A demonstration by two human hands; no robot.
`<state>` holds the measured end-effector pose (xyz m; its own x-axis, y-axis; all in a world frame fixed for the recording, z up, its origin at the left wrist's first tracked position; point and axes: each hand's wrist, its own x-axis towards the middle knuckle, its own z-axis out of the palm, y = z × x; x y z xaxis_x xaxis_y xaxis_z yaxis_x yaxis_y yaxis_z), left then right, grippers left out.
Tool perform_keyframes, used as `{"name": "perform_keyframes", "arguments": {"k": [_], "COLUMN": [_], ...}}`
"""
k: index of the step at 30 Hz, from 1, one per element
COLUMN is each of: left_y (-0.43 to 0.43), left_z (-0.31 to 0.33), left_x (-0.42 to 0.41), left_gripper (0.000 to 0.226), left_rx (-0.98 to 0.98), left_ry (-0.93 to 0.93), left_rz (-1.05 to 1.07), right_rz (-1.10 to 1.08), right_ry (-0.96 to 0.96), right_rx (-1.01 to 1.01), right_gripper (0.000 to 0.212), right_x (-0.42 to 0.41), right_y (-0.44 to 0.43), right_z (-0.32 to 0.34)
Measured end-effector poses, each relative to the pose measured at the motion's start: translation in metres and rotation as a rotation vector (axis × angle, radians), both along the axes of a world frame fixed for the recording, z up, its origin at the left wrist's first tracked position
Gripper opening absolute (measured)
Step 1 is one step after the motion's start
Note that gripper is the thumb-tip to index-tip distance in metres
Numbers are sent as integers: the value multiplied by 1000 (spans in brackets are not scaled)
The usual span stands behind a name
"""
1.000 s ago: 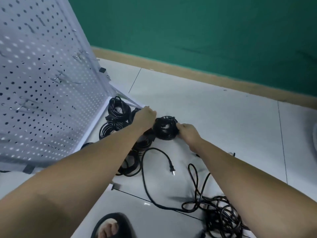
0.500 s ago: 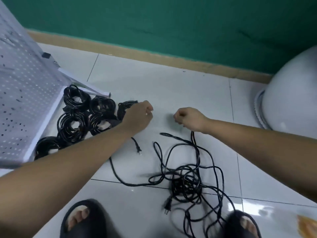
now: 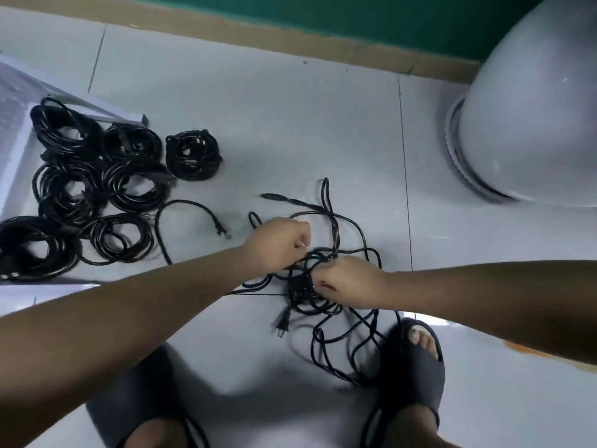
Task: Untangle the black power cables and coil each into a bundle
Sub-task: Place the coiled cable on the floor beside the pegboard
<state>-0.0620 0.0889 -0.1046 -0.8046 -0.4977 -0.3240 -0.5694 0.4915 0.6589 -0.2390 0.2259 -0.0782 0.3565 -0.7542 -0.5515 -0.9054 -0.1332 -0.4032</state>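
Tangle of black power cables (image 3: 323,305) dead centre on the white tile floor (image 3: 290,124), loops spilling out toward 5 o'clock, and both hands are right in it. The left hand (image 3: 277,245) comes in from 8 o'clock, fingers curled tight, clenched on strands at the knot's 10 o'clock edge. The right hand (image 3: 349,282) reaches in from 3 o'clock with its fingertips sunk in the thick of the knot; hidden there, so I cannot tell whether it grasps anything. A plug (image 3: 281,324) hangs out of the tangle at 6 o'clock. Out at 9 o'clock, seven coiled bundles (image 3: 129,185) packed close together, touching, beside a pegboard (image 3: 9,101) at the frame's edge. A loose cable end (image 3: 193,208) curves between bundles and tangle. White dome (image 3: 533,108) at 2 o'clock, dark slippers (image 3: 416,367) at 5 and 7
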Motion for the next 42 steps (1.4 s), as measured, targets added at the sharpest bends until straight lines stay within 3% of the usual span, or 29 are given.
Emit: {"name": "perform_keyframes", "arguments": {"k": [5,7,9,11,16,20,22,26,29,32,34,37,42], "left_y": [51,69,82,86,67,58,59,72,76,76,82,87,78], "left_z": [-15,-23,-29,-33,-40,-42,-44,-42,-40,-43,-40,-31,-8], "left_x": [24,38,47,47,54,51,50,41,30,27,23,14,8], "left_gripper": [10,27,46,48,17,16,23,33,44,54,56,35,20], "left_rx": [-1,-53,-123,-169,-162,0,-4,-141,-162,-121,-15,98,129], "left_ry": [-160,-206,-235,-243,-219,-220,-174,-55,-101,-127,-49,129,119], "left_rz": [-188,-205,-242,-232,-111,51,95,-15,-128,-136,-55,104,59], "right_rz": [120,108,82,66,-49,-161,-175,-346,-497,-624,-705,-812,-882], "right_ry": [157,243,320,343,171,47,30,-4,-76,-169,-272,-437,-503], "right_rx": [-5,32,79,92,54,75,147,170,117,167,232,303,355], "right_gripper": [45,57,49,40,26,27,31,26,26,24,26,26,22], "right_x": [35,41,41,37,5,-34,-49,-63,-58,-52,-48,-50,-63], "right_y": [19,22,21,17,13,20,24,36,44,49,48,40,39], "right_z": [-9,-15,-21,-24,-12,-2,6,20,27,29,31,38,42]}}
